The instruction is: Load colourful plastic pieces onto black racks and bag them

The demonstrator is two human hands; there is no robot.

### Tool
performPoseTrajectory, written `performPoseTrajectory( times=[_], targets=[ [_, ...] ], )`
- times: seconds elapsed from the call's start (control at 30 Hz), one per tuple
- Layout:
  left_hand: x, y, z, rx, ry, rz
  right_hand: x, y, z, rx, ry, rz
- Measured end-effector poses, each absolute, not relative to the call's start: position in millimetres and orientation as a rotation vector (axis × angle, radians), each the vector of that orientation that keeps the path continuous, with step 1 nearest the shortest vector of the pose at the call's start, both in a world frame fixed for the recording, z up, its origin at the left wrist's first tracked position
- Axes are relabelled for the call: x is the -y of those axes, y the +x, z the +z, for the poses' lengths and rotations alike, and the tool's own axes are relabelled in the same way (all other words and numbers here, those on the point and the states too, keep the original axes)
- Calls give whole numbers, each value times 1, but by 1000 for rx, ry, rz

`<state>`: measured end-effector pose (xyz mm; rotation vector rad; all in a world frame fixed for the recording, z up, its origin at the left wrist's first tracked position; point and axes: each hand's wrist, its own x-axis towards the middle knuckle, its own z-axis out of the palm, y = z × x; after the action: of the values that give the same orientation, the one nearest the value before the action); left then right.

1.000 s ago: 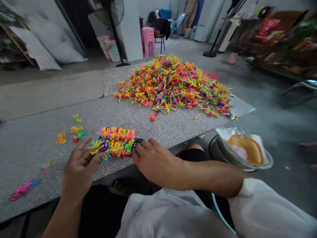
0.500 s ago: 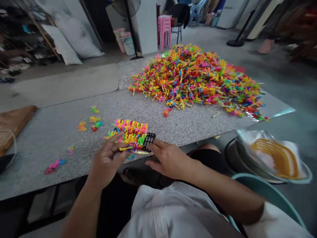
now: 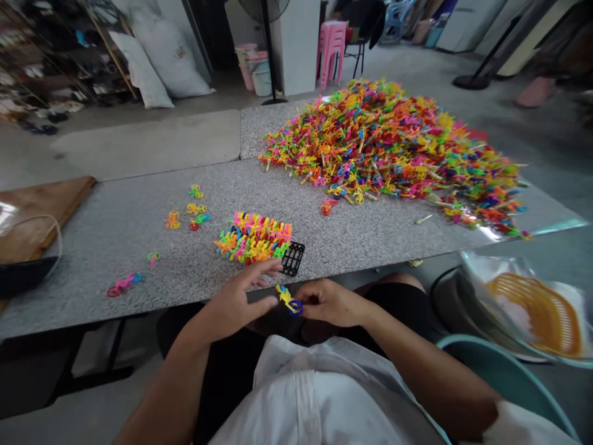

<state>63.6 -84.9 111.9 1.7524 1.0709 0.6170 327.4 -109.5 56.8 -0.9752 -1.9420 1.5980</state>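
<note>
My right hand (image 3: 331, 301) pinches a small plastic toy (image 3: 290, 301), yellow with a dark blue ring like a wheel and a bit of light blue, over the table's front edge. My left hand (image 3: 241, 300) is beside it, fingers stretched and apart; its thumb tip is close to the toy, and whether they touch I cannot tell. Just beyond the hands, a black plastic grid rack (image 3: 293, 258) lies on the table. Tight rows of bright toy pieces (image 3: 257, 238) cover its left part, while bare cells show at its right end.
A large heap of similar colourful pieces (image 3: 389, 142) covers the table's back right. Several loose pieces (image 3: 197, 210) lie at left, near a wooden board (image 3: 46, 210). To my right stand a teal tub (image 3: 509, 389) and a yellow basket (image 3: 540, 309).
The toy has gone from my left hand to my right, drawn back toward me off the rack. My left hand has opened. The view has shifted slightly left.
</note>
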Motion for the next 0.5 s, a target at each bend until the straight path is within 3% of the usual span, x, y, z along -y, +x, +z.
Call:
performPoseTrajectory(
  times=[0.17, 0.23, 0.33, 0.5],
  targets=[
    [69, 41, 95, -1296, 1496, 999, 88, 323, 29, 2175, -1298, 723],
    [65, 36, 86, -1367, 1472, 1043, 79, 319, 16, 2214, -1353, 520],
    [64, 28, 76, -1434, 1450, 1080, 71, 313, 3, 2179, -1372, 443],
    [70, 14, 67, -1527, 1401, 1097, 71, 314, -5, 1862, -1444, 631]
  ],
)
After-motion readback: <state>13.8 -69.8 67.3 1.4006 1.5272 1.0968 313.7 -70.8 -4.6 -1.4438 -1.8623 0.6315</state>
